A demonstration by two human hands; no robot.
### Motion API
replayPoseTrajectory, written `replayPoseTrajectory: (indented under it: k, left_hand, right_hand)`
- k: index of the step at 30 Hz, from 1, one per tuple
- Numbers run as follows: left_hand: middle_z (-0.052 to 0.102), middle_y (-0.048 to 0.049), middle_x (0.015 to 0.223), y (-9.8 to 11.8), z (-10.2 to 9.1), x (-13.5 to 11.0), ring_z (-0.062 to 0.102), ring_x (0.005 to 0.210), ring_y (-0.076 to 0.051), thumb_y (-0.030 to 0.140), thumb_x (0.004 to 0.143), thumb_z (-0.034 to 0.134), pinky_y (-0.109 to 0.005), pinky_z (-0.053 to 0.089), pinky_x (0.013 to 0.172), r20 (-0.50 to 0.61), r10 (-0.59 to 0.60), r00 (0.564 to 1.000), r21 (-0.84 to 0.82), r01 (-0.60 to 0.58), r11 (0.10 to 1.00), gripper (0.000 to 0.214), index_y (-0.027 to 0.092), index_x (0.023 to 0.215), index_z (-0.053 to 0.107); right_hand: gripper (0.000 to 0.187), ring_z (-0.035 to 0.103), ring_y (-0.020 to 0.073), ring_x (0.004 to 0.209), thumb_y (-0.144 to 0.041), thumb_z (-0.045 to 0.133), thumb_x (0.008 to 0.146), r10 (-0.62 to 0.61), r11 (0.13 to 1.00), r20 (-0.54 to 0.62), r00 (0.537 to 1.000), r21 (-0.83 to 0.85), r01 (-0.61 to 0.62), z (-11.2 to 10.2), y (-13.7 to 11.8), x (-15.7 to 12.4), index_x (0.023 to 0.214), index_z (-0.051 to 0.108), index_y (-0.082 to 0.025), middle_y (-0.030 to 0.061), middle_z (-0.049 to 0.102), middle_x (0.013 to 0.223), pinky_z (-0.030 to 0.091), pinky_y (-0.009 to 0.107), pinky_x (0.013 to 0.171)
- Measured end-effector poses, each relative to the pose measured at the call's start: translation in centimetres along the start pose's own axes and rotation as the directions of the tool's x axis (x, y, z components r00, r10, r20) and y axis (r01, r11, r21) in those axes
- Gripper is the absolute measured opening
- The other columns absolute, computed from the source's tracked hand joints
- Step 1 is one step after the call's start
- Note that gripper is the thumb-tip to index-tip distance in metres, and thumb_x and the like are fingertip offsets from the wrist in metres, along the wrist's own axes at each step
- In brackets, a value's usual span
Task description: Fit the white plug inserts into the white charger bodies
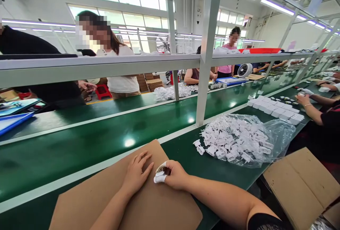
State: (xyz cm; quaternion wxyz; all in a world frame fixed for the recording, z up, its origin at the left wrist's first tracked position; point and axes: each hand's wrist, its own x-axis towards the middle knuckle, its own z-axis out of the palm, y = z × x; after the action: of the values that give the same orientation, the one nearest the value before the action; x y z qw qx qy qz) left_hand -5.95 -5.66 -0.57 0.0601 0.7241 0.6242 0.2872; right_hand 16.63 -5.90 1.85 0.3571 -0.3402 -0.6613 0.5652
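A brown cardboard sheet (148, 201) lies across the green bench in front of me. My left hand (136, 173) rests flat on it, palm down, fingers stretched out and holding nothing. Just to its right, my right hand (174, 175) is curled above the sheet, thumb and forefinger drawn into a pinch. White coverings (160, 177) wrap the tips of those fingers. Whether a small white piece sits between them is hidden. Beyond my right hand, an open clear plastic bag (281, 130) spills a heap of small white plastic parts (233, 138); a few loose ones lie at its left edge.
A metal post (205, 63) rises at the bench's far edge, beside a green conveyor belt (106, 130). Rows of white boxy pieces (276, 109) stand at right, near a co-worker's hands (304, 97). An open carton (302, 187) sits lower right. Other people stand across the belt.
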Motion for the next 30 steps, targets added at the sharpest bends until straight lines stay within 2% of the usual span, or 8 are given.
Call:
replayPoseTrajectory:
  k: [6, 12, 22, 30]
  left_hand:
    - [0.061, -0.0062, 0.145, -0.2, 0.1, 0.0, 0.055, 0.134, -0.032, 0.048, 0.098, 0.052, -0.058, 0.044, 0.116, -0.003, 0.003, 1.0, -0.002, -0.003, 1.0, 0.041, 0.029, 0.129, 0.07]
    - [0.062, -0.0071, 0.145, -0.4, 0.3, 0.0, 0.056, 0.133, -0.034, 0.049, 0.097, 0.052, -0.06, 0.047, 0.114, -0.014, 0.003, 1.0, -0.015, -0.004, 1.0, 0.043, 0.029, 0.13, 0.069]
    - [0.061, -0.0048, 0.146, -0.5, 0.3, 0.0, 0.054, 0.135, -0.034, 0.051, 0.097, 0.051, -0.06, 0.044, 0.117, -0.003, -0.008, 1.0, -0.002, 0.008, 1.0, 0.043, 0.031, 0.129, 0.07]
    - [0.061, -0.0067, 0.146, -0.2, 0.2, 0.2, 0.054, 0.134, -0.032, 0.049, 0.097, 0.053, -0.058, 0.042, 0.118, -0.005, 0.002, 1.0, -0.007, -0.002, 1.0, 0.041, 0.028, 0.128, 0.07]
  right_hand:
    - [0.038, 0.065, 0.0158, 0.071, -0.049, 0.094, 0.061, 0.029, 1.0, 0.01, 1.0, 0.002, -0.029, 0.0, 0.0, -0.1, 0.083, 0.08, -0.022, 0.0008, 0.074, 0.08, 0.051, 0.027, 0.068]
    - [0.043, 0.068, 0.0179, 0.076, -0.055, 0.095, 0.058, 0.042, 0.999, -0.016, 0.999, 0.005, -0.042, 0.2, 0.1, -0.2, 0.084, 0.082, -0.024, 0.001, 0.076, 0.083, 0.055, 0.028, 0.071]
    - [0.043, 0.071, 0.0182, 0.079, -0.054, 0.095, 0.059, 0.069, 0.994, -0.022, 0.997, -0.079, -0.07, 0.3, 1.1, 0.1, 0.088, 0.082, -0.025, 0.0, 0.078, 0.086, 0.055, 0.028, 0.073]
    - [0.038, 0.07, 0.0177, 0.077, -0.051, 0.094, 0.063, 0.05, 0.993, -0.033, 0.998, -0.104, -0.053, 0.1, 0.8, 0.3, 0.088, 0.081, -0.024, 0.0005, 0.078, 0.086, 0.054, 0.028, 0.072]
